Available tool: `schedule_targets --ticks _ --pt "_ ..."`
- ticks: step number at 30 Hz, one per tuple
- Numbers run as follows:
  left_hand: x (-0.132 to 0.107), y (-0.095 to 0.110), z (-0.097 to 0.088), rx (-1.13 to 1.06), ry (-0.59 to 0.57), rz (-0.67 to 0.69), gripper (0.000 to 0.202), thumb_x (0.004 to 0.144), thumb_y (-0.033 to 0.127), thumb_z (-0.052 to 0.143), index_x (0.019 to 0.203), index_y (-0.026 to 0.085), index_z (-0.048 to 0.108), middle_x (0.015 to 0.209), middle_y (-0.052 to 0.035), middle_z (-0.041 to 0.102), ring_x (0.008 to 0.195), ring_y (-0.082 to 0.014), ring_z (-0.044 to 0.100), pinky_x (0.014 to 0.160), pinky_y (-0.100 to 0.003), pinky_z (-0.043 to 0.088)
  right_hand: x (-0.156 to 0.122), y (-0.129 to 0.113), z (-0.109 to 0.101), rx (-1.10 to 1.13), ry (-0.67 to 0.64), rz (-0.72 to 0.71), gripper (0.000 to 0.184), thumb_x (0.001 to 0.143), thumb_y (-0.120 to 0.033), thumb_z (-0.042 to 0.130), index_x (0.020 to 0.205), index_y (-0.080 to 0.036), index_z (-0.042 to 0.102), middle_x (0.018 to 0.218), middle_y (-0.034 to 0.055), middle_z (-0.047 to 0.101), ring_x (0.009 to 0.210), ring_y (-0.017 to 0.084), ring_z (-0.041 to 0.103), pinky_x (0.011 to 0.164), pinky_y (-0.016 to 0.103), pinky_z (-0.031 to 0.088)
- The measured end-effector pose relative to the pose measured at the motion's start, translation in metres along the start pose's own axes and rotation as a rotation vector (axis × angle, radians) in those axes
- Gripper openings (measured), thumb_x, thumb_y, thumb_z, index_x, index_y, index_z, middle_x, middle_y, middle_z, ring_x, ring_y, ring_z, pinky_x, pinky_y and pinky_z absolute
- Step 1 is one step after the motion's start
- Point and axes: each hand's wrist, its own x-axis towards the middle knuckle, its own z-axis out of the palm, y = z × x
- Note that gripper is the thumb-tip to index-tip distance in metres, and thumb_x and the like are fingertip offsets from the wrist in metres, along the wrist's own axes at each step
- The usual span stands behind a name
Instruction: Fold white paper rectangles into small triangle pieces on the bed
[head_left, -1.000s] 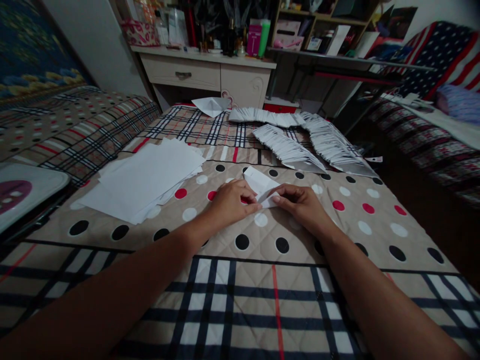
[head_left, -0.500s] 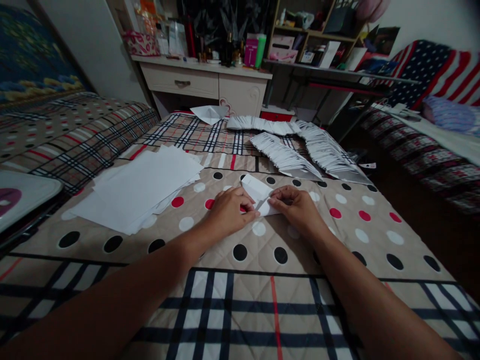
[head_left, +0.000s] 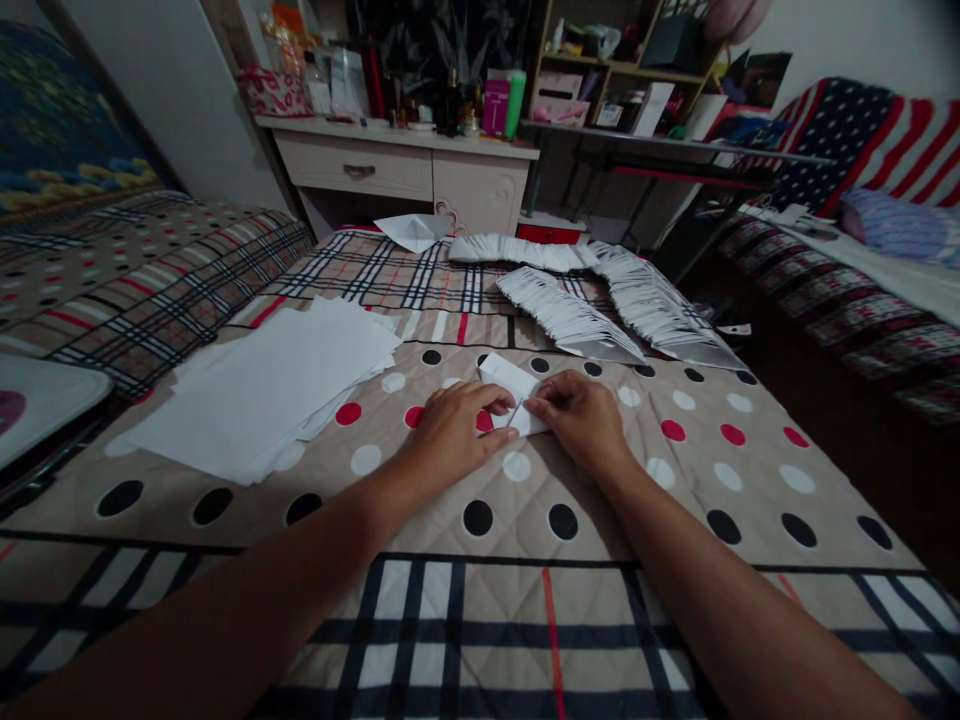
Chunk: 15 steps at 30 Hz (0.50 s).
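A partly folded sheet of white paper (head_left: 507, 374) lies on the patterned bed cover between my hands. My left hand (head_left: 459, 425) holds its left side, with curled fingertips at the edge and the thumb at the near corner. On the other side my right hand (head_left: 582, 415) pinches a flap of the paper between thumb and fingers. Part of the paper is hidden under the right fingers. To the left rests a loose pile of flat white sheets (head_left: 277, 385). Beyond the hands, folded paper pieces stand in long overlapping rows (head_left: 566, 315).
Another row of folded pieces (head_left: 660, 300) runs along the right edge of the bed cover (head_left: 480, 600). One folded paper (head_left: 415, 232) lies at the far end. A white board-like object (head_left: 52, 400) is at far left. Behind stands a cluttered dresser (head_left: 397, 170).
My right hand has shifted slightly left across the paper with the pinched flap. My left index finger and thumb are a little farther apart. The view has moved slightly.
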Motion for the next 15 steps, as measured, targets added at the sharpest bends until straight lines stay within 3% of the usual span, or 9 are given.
schedule_targets --ticks 2,8,11,15 --pt "-0.0008 -0.0010 0.0008 0.025 -0.006 0.017 0.031 0.078 0.031 0.073 0.109 0.029 0.069 0.101 -0.0009 0.067 0.095 -0.0213 0.060 0.085 -0.038 0.044 -0.0005 -0.0008 -0.0012 -0.016 -0.001 -0.008 0.008 0.075 -0.025 0.071 0.074 -0.019 0.066 0.081 0.0021 0.070 0.074 0.018 0.062 0.069 0.030 0.045" --pt "-0.0026 -0.0028 0.0032 0.094 -0.017 0.048 0.030 0.081 0.034 0.071 0.110 0.030 0.072 0.102 -0.0025 0.065 0.097 -0.0224 0.058 0.087 -0.039 0.045 0.0003 -0.0001 -0.0032 -0.019 -0.070 -0.018 0.002 0.076 -0.017 0.064 0.074 -0.018 0.066 0.082 0.0029 0.068 0.078 0.018 0.062 0.074 0.030 0.046" --pt "-0.0031 -0.0027 0.0035 0.102 -0.019 0.078 0.030 0.082 0.032 0.069 0.112 0.030 0.072 0.106 -0.0030 0.064 0.101 -0.0221 0.057 0.090 -0.040 0.046 -0.0018 -0.0023 -0.0013 -0.005 -0.017 -0.052 0.006 0.075 -0.016 0.064 0.070 -0.018 0.065 0.087 0.0034 0.068 0.079 0.018 0.062 0.075 0.030 0.045" --pt "-0.0027 -0.0031 0.0028 0.089 -0.025 0.132 0.029 0.084 0.029 0.067 0.113 0.030 0.071 0.126 -0.0025 0.061 0.113 -0.0227 0.055 0.097 -0.042 0.044 -0.0059 -0.0075 0.0016 -0.008 0.045 -0.095 0.010 0.077 -0.018 0.063 0.067 -0.019 0.064 0.090 0.0032 0.067 0.079 0.017 0.061 0.072 0.029 0.044"
